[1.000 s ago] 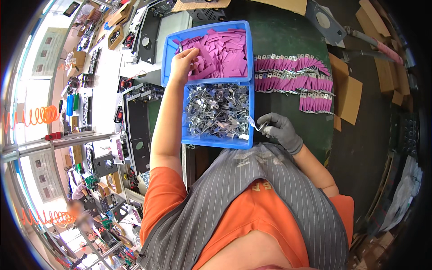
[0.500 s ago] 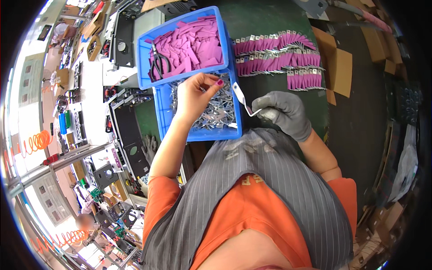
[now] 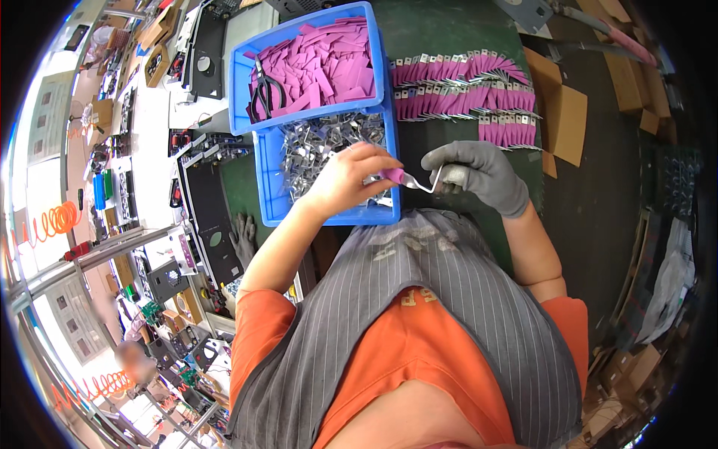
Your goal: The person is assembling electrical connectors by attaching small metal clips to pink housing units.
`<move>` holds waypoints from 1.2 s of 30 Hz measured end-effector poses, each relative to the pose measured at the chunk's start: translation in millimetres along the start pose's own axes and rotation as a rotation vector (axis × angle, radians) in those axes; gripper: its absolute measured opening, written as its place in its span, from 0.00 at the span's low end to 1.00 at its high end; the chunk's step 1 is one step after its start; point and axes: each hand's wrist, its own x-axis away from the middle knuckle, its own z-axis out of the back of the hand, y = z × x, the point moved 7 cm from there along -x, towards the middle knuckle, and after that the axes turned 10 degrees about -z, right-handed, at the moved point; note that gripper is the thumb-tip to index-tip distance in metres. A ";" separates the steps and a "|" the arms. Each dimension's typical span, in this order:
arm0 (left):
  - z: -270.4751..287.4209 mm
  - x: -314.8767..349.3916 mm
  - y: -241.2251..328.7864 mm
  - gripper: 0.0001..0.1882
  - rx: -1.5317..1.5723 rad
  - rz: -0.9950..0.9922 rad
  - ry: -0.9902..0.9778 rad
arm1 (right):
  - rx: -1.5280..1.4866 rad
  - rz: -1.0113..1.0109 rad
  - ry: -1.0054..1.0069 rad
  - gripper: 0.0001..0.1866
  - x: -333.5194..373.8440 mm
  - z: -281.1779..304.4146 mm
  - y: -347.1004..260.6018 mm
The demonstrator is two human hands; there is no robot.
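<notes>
My bare left hand [image 3: 351, 179] is pinched at the end of a bent metal bracket [image 3: 420, 185], over the front blue bin. A short pink piece [image 3: 393, 174] shows at its fingertips against the bracket; whether it is a sleeve around the metal or a flat strip I cannot tell. In a grey work glove, my right hand [image 3: 482, 176] grips the bracket's other, hooked end between thumb and fingers. Under my left hand the front blue bin [image 3: 271, 183] holds many loose metal brackets [image 3: 314, 146]. Behind it, the tilted blue bin [image 3: 239, 82] is filled with pink strips [image 3: 329, 60].
Black-handled scissors [image 3: 265, 90] lie on the pink strips. Rows of metal brackets with pink coverings [image 3: 464, 101] lie on the green table [image 3: 441, 30]. An open cardboard box [image 3: 565, 120] stands at the right. A spare grey glove [image 3: 243, 239] lies left of the bins.
My left hand has moved right and nearer me, from above the bin to the bracket's end, where a pink piece now shows. My right hand still holds the bracket, turned slightly.
</notes>
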 end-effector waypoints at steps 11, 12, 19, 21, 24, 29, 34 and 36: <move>-51.2 21.2 16.3 0.12 0.161 0.125 0.086 | 0.577 -0.028 -0.055 0.12 0.2 -4.3 48.5; -42.5 22.5 10.4 0.13 0.103 0.229 0.139 | 0.603 -0.050 0.080 0.12 3.0 7.9 52.3; 43.0 41.6 -63.6 0.05 -0.290 0.477 0.350 | 1.091 -0.186 0.835 0.08 62.3 131.6 161.5; 70.8 33.0 -82.4 0.04 -0.431 0.567 0.376 | 1.123 -0.297 0.914 0.09 70.2 140.8 176.3; 88.8 17.1 -124.4 0.14 -0.508 0.729 0.294 | 1.095 -0.329 1.032 0.12 73.8 144.0 174.2; 70.0 -8.7 -158.9 0.17 -0.679 0.964 -0.162 | 0.828 -0.123 1.047 0.14 50.2 114.2 154.3; 88.5 18.1 -165.7 0.14 -0.187 0.788 0.301 | 0.602 0.069 0.796 0.10 13.3 61.4 102.3; 93.5 29.3 -156.1 0.13 0.104 0.692 0.537 | 0.824 0.288 0.655 0.08 -10.7 27.6 65.1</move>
